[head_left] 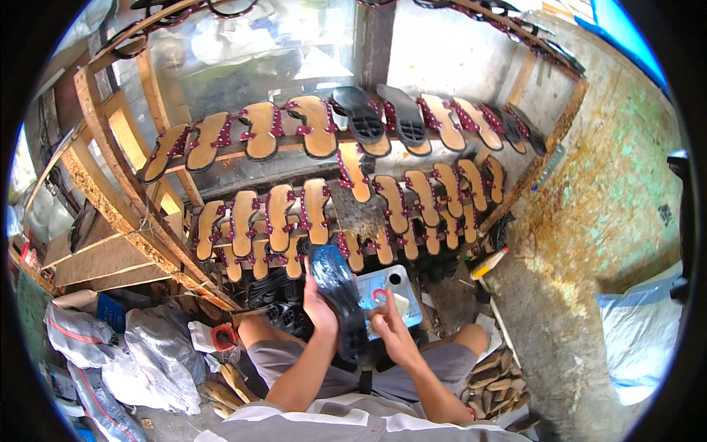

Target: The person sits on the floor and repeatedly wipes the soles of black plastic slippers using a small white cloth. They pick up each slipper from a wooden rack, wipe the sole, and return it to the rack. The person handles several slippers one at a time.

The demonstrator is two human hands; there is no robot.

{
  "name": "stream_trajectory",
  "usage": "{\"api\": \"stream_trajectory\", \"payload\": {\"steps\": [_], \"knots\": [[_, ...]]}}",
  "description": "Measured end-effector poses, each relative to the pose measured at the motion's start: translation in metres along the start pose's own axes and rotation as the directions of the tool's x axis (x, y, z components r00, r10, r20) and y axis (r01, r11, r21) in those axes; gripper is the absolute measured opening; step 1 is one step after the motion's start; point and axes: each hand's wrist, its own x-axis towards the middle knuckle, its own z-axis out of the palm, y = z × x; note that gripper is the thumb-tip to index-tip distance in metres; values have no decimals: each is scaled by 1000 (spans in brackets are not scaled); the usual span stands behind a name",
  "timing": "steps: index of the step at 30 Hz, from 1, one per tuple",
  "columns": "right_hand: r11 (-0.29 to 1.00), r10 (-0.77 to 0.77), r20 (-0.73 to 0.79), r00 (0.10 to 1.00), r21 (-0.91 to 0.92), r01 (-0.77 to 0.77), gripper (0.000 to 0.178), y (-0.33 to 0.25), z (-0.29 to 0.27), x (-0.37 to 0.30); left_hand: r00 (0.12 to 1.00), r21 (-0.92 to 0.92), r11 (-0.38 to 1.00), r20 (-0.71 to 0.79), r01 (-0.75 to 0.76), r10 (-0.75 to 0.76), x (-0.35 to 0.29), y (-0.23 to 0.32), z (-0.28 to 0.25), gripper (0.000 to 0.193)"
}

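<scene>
From my distant place, I see the left hand [321,308] holding a dark, glossy sole [333,274] along its left side, upright above the lap and before the wooden rack [151,96]. The right hand [393,333] is just beside the sole, its fingers bent; whether they grip something, I cannot tell. Beyond this hand is a light blue tray [370,283]. Tan sandals [278,217] with dotted dark-red straps fill the rack in rows.

plastic bags [163,340] lie left, a stained wall [600,177] right.
</scene>
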Motion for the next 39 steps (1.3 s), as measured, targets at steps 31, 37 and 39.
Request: {"api": "stream_trajectory", "payload": {"steps": [31,37,39], "knots": [[595,-299,-587,752,-731,-334,52,-268,-388,456,592,521,854,-691,8,416,-135,221,-181,58],[-115,-516,-163,841,-960,-257,39,-261,-382,410,639,591,799,-660,115,396,-150,229,-322,52],[385,-600,-148,786,-915,121,30,-250,-351,356,667,546,829,-664,123,339,-158,215,-388,48]]}}
